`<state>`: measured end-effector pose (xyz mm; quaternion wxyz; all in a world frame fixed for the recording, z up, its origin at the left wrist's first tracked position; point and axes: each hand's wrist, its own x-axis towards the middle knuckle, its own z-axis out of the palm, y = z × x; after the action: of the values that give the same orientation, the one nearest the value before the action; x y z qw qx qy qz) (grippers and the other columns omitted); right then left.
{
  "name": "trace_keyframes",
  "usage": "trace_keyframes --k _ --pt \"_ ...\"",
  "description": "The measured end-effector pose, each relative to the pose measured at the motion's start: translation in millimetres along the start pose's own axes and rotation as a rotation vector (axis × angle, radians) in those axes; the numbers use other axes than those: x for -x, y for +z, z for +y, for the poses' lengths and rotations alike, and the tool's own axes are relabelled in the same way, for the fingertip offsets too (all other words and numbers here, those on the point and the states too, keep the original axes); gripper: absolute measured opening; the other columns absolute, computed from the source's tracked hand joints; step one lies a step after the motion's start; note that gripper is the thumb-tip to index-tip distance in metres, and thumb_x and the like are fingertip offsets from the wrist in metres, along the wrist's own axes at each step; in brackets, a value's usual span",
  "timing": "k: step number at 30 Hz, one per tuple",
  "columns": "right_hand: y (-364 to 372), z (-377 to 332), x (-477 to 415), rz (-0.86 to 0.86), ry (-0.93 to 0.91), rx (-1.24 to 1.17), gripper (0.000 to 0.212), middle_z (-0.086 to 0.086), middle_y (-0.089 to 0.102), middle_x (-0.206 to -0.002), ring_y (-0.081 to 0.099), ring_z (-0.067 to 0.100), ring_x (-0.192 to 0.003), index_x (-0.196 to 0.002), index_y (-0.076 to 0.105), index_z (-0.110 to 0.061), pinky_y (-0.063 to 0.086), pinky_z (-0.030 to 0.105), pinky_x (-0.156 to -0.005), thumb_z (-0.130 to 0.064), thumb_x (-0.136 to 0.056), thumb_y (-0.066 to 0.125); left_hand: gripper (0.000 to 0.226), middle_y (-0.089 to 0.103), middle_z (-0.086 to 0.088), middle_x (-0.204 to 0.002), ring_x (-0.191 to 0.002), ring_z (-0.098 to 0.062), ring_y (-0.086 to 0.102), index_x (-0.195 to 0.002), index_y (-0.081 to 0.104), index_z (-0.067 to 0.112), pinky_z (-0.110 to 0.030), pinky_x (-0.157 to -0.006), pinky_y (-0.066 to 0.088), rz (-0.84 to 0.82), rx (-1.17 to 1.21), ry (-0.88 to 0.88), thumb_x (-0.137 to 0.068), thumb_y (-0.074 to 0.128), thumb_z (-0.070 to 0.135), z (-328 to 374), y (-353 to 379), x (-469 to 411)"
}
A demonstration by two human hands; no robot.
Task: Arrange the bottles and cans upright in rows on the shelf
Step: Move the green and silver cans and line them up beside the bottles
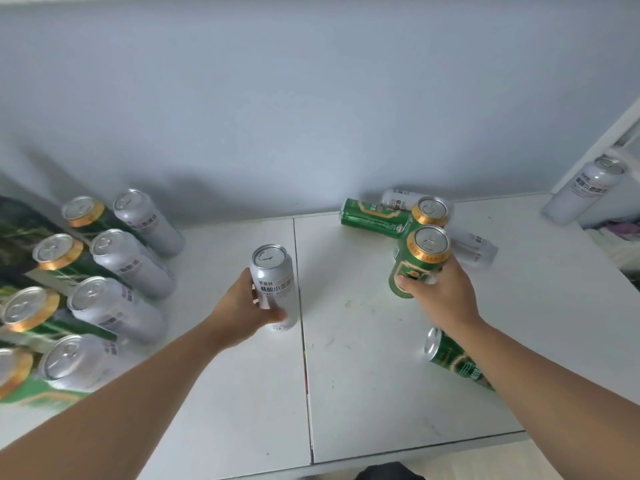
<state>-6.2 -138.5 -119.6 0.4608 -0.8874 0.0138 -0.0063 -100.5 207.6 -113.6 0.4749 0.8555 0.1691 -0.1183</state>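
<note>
My left hand (249, 306) grips an upright silver can (273, 282) near the middle of the white shelf (363, 393). My right hand (440, 292) holds a green can with a gold rim (419, 258), upright and a little tilted. On the left stand two rows of upright cans: silver cans (131, 261) on the inside, green gold-rimmed cans (59, 254) on the outside. Behind my right hand a green can (370, 216) lies on its side, another green can (431, 211) stands, and two silver cans (398, 197) lie down. One more green can (457, 362) lies under my right forearm.
A grey wall (311, 98) backs the shelf. A seam (304, 341) splits the shelf board down the middle. A silver can (585, 192) stands at the far right by a white upright post (606, 140). The shelf's front edge (415, 448) runs below my arms.
</note>
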Motion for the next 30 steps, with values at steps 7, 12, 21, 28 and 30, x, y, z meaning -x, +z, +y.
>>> trace_keyframes --k 7,12,21,28,30 --pt "32.5 -20.6 18.6 -0.093 -0.025 0.027 0.053 -0.011 0.069 -0.107 0.064 0.016 -0.101 -0.114 0.060 -0.032 0.049 0.036 -0.085 -0.038 -0.069 0.089 0.070 0.067 0.016 -0.111 -0.107 -0.004 0.063 -0.123 0.050 0.038 -0.036 -0.099 0.053 -0.007 0.035 0.034 -0.064 0.085 0.024 -18.3 -2.5 20.5" --pt "47.2 -35.4 27.8 -0.156 -0.064 0.021 0.043 -0.010 0.070 -0.097 0.065 0.017 -0.093 -0.106 0.064 -0.026 0.044 0.033 -0.077 -0.029 -0.071 0.090 0.068 0.065 0.018 -0.113 -0.110 -0.002 0.059 -0.128 0.049 0.037 -0.031 -0.099 0.053 -0.010 0.070 0.056 -0.071 0.082 0.023 -25.0 -4.0 27.0" --pt "54.5 -41.9 29.8 -0.202 -0.058 0.027 0.045 -0.012 0.071 -0.097 0.066 0.009 -0.092 -0.103 0.062 -0.029 0.048 0.031 -0.077 -0.032 -0.068 0.091 0.062 0.063 0.023 -0.115 -0.113 0.002 0.057 -0.116 0.047 0.049 -0.018 -0.091 0.049 0.080 0.121 0.029 -0.071 0.084 0.027 -31.7 8.7 32.4" --pt "60.2 -43.0 25.2 -0.220 -0.043 0.032 0.050 -0.013 0.070 -0.100 0.066 0.009 -0.094 -0.106 0.061 -0.030 0.052 0.033 -0.083 -0.036 -0.066 0.090 0.072 0.058 0.018 -0.115 -0.107 0.001 0.057 -0.119 0.047 0.038 -0.022 -0.084 0.047 0.290 0.151 -0.017 -0.062 0.091 0.043 -24.5 30.7 38.8" --pt "64.5 -45.0 20.1 -0.241 -0.051 0.042 0.052 -0.013 0.070 -0.101 0.066 0.009 -0.095 -0.107 0.061 -0.030 0.054 0.034 -0.085 -0.037 -0.065 0.090 0.068 0.060 0.018 -0.114 -0.109 -0.002 0.058 -0.120 0.049 0.038 -0.027 -0.090 0.051 0.311 0.147 -0.003 -0.064 0.088 0.043 -24.6 33.4 38.1"
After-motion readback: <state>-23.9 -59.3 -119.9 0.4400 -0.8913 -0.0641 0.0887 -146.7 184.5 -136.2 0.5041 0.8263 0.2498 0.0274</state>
